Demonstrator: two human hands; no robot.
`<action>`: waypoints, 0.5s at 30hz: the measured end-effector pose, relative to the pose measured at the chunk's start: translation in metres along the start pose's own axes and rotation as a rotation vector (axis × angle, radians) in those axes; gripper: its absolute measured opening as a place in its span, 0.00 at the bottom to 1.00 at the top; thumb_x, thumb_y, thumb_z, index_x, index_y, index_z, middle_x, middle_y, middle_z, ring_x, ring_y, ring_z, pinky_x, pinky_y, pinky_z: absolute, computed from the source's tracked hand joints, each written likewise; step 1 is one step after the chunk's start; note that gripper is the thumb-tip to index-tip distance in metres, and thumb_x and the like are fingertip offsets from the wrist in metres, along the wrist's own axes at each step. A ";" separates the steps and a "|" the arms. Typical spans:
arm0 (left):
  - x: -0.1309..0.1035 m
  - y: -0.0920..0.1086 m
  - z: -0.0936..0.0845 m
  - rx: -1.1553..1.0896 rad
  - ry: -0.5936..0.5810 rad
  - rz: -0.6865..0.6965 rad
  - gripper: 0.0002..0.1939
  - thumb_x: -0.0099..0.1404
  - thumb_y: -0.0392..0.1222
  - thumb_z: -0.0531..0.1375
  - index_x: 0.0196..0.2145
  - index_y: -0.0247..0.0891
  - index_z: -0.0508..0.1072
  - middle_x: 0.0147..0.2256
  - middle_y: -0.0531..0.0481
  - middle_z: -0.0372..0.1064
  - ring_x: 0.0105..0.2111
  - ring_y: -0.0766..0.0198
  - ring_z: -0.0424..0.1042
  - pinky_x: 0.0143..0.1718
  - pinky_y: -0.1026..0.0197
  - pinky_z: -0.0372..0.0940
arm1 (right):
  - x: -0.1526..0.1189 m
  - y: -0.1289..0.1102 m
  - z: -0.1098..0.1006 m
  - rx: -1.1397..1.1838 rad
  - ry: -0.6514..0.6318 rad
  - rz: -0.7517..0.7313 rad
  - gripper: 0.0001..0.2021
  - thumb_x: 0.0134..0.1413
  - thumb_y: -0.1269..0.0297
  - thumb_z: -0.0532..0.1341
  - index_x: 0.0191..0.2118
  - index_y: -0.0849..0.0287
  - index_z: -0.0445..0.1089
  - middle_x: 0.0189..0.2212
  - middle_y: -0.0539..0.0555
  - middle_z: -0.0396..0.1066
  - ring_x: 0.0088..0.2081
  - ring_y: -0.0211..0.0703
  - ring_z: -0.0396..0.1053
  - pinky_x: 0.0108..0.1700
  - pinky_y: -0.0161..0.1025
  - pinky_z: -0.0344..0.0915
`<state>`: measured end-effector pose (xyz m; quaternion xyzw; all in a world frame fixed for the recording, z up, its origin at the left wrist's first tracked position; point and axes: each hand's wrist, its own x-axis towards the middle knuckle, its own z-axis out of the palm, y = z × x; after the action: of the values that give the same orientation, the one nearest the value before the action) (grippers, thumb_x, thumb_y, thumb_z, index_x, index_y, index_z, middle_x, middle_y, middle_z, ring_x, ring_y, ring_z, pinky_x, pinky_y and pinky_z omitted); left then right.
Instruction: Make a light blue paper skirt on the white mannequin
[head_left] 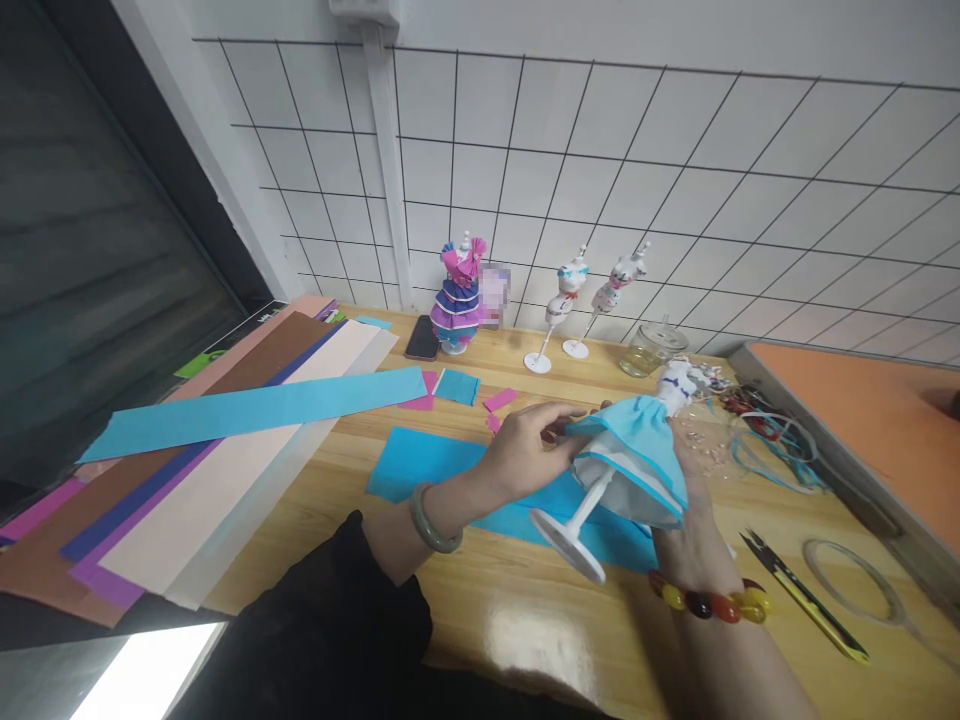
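A small white dress-form mannequin (677,385) on a round stand is tilted over the table, its base toward me. It wears a light blue crepe-paper skirt (634,430) with a brighter blue hem and a white layer beneath. My left hand (525,450), a jade bangle on its wrist, has its fingers closed at the skirt's left edge. Behind the skirt my right hand (684,470) supports the mannequin, its fingers mostly hidden. Bright blue paper sheets (427,462) lie on the table below both hands.
Long crepe-paper strips (225,470) are stacked at left. At the back stand a dressed mannequin (457,300), two barer mannequins (568,290), a phone (422,338) and a glass jar (651,345). On the right lie yellow-black thread snips (806,595), a clear tubing coil (855,580) and cords (772,450).
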<state>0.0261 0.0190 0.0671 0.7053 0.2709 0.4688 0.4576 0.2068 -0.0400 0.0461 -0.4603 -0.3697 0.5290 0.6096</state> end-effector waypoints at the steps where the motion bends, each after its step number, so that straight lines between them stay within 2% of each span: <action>1: 0.001 -0.002 0.000 -0.061 -0.015 -0.051 0.14 0.60 0.41 0.62 0.44 0.36 0.76 0.38 0.45 0.76 0.36 0.64 0.74 0.37 0.63 0.69 | 0.006 -0.001 0.002 0.031 0.020 0.020 0.16 0.52 0.44 0.60 0.37 0.48 0.75 0.33 0.50 0.79 0.42 0.53 0.75 0.47 0.51 0.72; 5: 0.004 -0.016 -0.001 -0.314 -0.059 -0.172 0.12 0.60 0.43 0.62 0.39 0.34 0.77 0.35 0.46 0.76 0.33 0.64 0.74 0.35 0.63 0.68 | 0.018 -0.003 0.009 0.124 0.081 0.106 0.12 0.47 0.50 0.66 0.34 0.51 0.74 0.29 0.50 0.79 0.40 0.53 0.76 0.48 0.50 0.71; 9: 0.006 -0.029 -0.002 -0.339 -0.052 -0.197 0.11 0.59 0.44 0.62 0.35 0.33 0.76 0.30 0.49 0.75 0.31 0.64 0.73 0.32 0.64 0.66 | 0.018 -0.007 0.012 0.149 0.083 0.110 0.13 0.43 0.51 0.68 0.33 0.52 0.74 0.30 0.50 0.79 0.41 0.53 0.76 0.49 0.48 0.71; 12: 0.008 -0.036 -0.003 -0.293 -0.053 -0.159 0.09 0.61 0.43 0.61 0.31 0.34 0.75 0.27 0.50 0.73 0.32 0.64 0.73 0.34 0.64 0.66 | 0.019 -0.007 0.015 0.016 0.077 0.030 0.15 0.45 0.48 0.67 0.32 0.53 0.74 0.32 0.52 0.79 0.41 0.54 0.76 0.48 0.49 0.71; 15: 0.010 -0.046 -0.002 -0.273 -0.056 -0.129 0.10 0.62 0.43 0.60 0.38 0.34 0.75 0.32 0.48 0.75 0.38 0.61 0.74 0.40 0.61 0.67 | 0.026 -0.008 0.014 -0.152 0.082 -0.056 0.16 0.48 0.46 0.64 0.31 0.54 0.74 0.31 0.55 0.78 0.40 0.55 0.76 0.45 0.49 0.72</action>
<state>0.0307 0.0481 0.0299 0.6304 0.2368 0.4509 0.5859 0.2005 -0.0127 0.0565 -0.5159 -0.3963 0.4627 0.6022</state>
